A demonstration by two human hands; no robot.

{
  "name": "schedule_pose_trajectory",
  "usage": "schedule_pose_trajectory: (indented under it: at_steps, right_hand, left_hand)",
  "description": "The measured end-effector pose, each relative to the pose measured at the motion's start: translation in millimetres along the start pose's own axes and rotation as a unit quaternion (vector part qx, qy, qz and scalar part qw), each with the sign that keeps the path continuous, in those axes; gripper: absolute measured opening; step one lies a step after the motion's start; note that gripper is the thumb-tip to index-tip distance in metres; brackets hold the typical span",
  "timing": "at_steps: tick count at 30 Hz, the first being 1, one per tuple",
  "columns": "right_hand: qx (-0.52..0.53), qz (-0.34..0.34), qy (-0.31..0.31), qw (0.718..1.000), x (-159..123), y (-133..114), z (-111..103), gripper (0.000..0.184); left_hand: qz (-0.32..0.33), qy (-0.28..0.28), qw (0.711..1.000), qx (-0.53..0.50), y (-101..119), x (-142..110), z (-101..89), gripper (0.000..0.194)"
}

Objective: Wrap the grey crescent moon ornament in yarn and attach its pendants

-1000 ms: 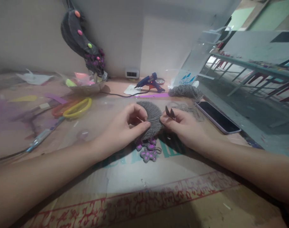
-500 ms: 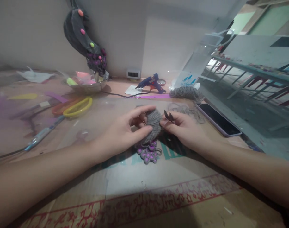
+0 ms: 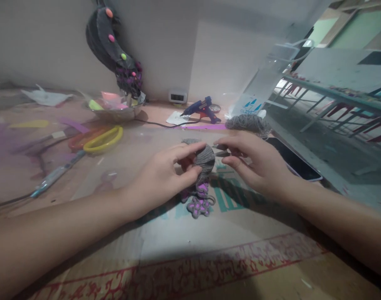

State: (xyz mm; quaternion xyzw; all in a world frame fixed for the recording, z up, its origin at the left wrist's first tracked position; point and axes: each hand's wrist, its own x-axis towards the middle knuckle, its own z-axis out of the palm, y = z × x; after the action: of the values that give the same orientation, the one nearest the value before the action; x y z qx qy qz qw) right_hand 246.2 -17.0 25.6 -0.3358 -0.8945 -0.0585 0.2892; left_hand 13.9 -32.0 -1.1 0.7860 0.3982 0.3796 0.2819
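Note:
My left hand [image 3: 168,173] pinches a grey yarn-wrapped fan-shaped piece [image 3: 204,160], thumb and fingers closed on its left side. Below that piece hang purple and grey flower shapes [image 3: 198,204] resting on the cardboard [image 3: 184,241]. My right hand [image 3: 256,164] hovers at the piece's right edge, fingers curled and pinched on a small dark thing I cannot make out. Loose grey yarn runs from here toward a grey yarn bundle [image 3: 246,123] behind the right hand.
A phone [image 3: 298,160] lies right of my right hand. A blue glue gun [image 3: 201,109] with its cord sits at the back. Yellow and orange scissors [image 3: 96,139], a pen [image 3: 54,177], a bowl of foam scraps [image 3: 115,109] and a dark decorated craft figure [image 3: 114,50] stand left.
My right hand has lifted and turned palm down over the piece's right edge. The left hand has tilted the grey piece more upright, and the view shifted slightly.

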Motion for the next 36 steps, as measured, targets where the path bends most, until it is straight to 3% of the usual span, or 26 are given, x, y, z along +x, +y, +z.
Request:
schedule_pose_trajectory:
  at_steps: [6, 13, 36]
  right_hand:
    - [-0.155, -0.096, 0.002, 0.983, 0, 3, 2, 0.02]
    - [-0.191, -0.128, 0.007, 0.973, -3, -6, 5, 0.021]
    - [-0.216, -0.126, 0.001, 0.968, -4, -8, 4, 0.018]
  left_hand:
    - [0.022, -0.005, 1.0, 0.018, -1, 0, 0.9, 0.047]
    - [0.048, -0.012, 0.998, 0.025, -3, -1, 1.4, 0.044]
    - [0.075, -0.015, 0.995, 0.057, -1, -1, 2.5, 0.045]
